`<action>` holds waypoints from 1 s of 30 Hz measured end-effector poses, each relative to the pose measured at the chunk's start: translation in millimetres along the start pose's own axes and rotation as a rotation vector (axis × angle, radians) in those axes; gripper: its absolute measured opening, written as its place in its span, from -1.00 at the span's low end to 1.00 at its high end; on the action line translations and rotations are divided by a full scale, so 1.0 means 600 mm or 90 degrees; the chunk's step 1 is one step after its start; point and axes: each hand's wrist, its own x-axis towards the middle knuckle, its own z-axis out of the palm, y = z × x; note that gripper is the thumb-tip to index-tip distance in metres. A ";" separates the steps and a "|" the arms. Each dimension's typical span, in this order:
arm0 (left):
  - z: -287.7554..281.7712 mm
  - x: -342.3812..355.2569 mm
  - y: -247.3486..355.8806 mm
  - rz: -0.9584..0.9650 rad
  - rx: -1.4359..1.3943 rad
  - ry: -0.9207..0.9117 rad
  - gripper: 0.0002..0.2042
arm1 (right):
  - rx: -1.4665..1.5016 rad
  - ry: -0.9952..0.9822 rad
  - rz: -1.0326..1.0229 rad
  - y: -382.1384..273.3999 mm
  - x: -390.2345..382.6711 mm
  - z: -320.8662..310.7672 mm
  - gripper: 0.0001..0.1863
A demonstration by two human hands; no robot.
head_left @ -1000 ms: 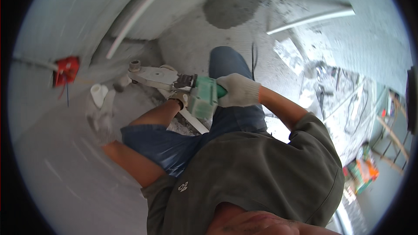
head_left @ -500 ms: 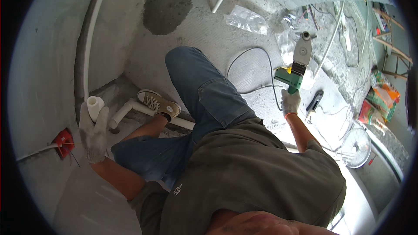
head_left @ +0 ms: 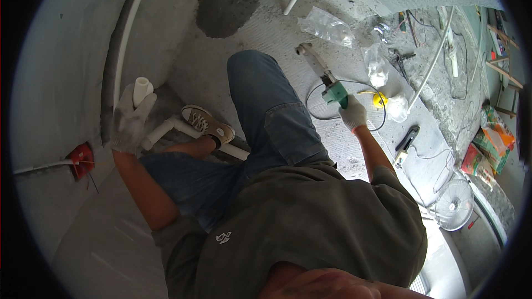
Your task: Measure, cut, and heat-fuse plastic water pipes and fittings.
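In a pale work glove, my left hand (head_left: pixel 126 127) grips a short white plastic pipe fitting (head_left: pixel 142 89), its round open end facing up, close to the white pipe (head_left: pixel 128 27) that runs up the wall. My right hand (head_left: pixel 353 115), gloved too, is wrapped round the handle of a green pipe welding tool (head_left: pixel 335 94). The tool's grey heating plate points up and left, with a round die at its tip, beyond my raised knee. Below the fitting, a white elbow pipe (head_left: pixel 160 132) lies by my shoe (head_left: pixel 208 124).
A black cable (head_left: pixel 382 99) loops beneath the tool. Rightward on the concrete lie a yellow roll (head_left: pixel 379 99), plastic bags (head_left: pixel 376 66) and a black-handled tool (head_left: pixel 408 137). A fan (head_left: pixel 453 205) stands at the right near colourful sacks (head_left: pixel 487 144). A red wall box (head_left: pixel 82 160) with wires is at left.
My right hand has brought the welding tool leftward, and its plate now tilts left instead of pointing away. My left hand has risen along the wall with the fitting. The view has shifted slightly.
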 end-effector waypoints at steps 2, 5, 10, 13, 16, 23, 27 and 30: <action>0.005 0.001 0.004 0.005 0.016 0.017 -0.82 | -0.042 -0.010 -0.056 -0.037 0.059 0.014 -0.71; 0.013 0.002 0.018 -0.029 -0.002 0.034 -0.79 | -0.090 0.023 -0.142 -0.070 0.133 0.021 -0.72; 0.017 -0.023 0.012 -0.069 0.030 0.040 -0.77 | -0.138 0.023 -0.222 -0.116 0.205 0.031 -0.68; 0.023 -0.050 0.003 -0.186 0.026 0.003 -0.75 | -0.163 -0.056 -0.199 -0.132 0.202 0.018 -0.52; 0.042 -0.056 -0.034 -0.189 -0.114 0.069 -0.72 | -0.295 0.012 -0.257 -0.119 0.207 -0.007 -0.31; 0.033 -0.073 -0.012 -0.374 -0.080 0.026 -0.79 | 0.365 -0.311 -0.410 -0.508 0.087 -0.091 -0.47; 0.049 -0.080 -0.013 -0.373 0.055 0.036 -0.83 | 0.442 -0.565 -0.619 -0.707 -0.029 -0.044 -0.42; 0.051 -0.083 -0.021 -0.355 0.041 0.048 -0.83 | 0.429 -0.570 -0.612 -0.772 -0.062 -0.008 -0.44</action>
